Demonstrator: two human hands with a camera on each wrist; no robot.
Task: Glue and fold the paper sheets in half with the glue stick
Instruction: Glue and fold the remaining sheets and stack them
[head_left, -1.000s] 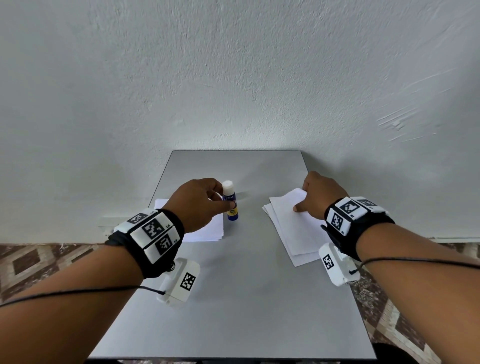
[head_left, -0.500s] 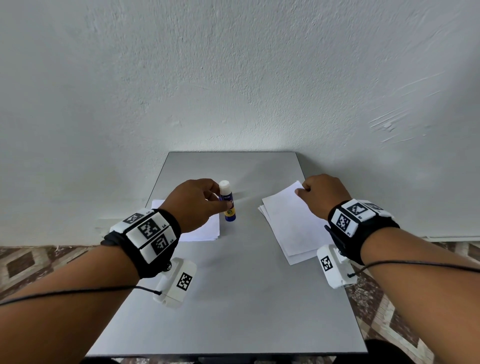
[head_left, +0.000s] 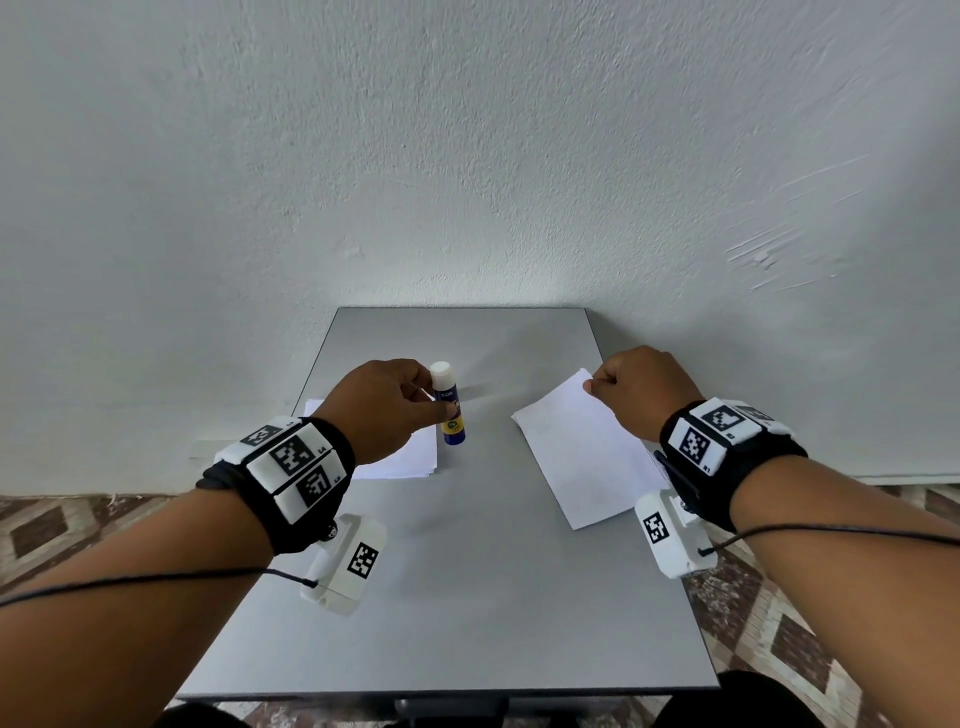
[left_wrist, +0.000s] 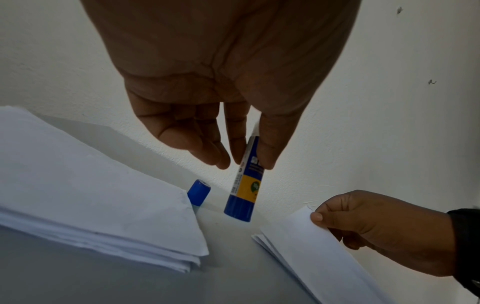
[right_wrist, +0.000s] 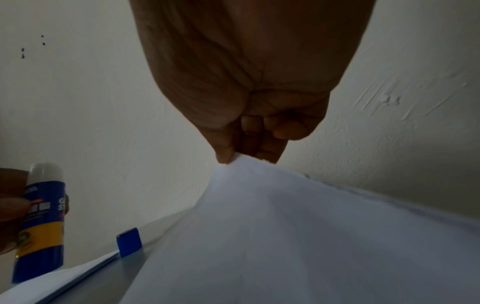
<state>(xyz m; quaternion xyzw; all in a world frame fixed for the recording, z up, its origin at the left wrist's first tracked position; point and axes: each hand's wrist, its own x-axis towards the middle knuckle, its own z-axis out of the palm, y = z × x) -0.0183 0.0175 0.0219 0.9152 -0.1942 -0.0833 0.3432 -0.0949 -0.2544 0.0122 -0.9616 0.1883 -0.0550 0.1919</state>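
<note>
An uncapped blue and yellow glue stick (head_left: 451, 415) stands on the grey table (head_left: 467, 571), white tip up. My left hand (head_left: 437, 402) grips its barrel between thumb and fingers, which the left wrist view shows on the glue stick (left_wrist: 245, 185). Its blue cap (left_wrist: 198, 192) lies just behind. At the right, my right hand (head_left: 589, 385) pinches the far corner of the top paper sheet (head_left: 587, 457) and holds that corner raised off the sheets below. The right wrist view shows thumb and finger of my right hand (right_wrist: 231, 159) closed on the top sheet (right_wrist: 285, 226).
A second stack of white sheets (head_left: 400, 460) lies at the table's left edge, partly under my left hand. A white plastered wall (head_left: 467, 182) rises right behind the table. Patterned floor tiles (head_left: 62, 530) show on both sides.
My right hand went from pressing on the right stack to pinching the top sheet's far corner and lifting it. The left hand stayed on the glue stick.
</note>
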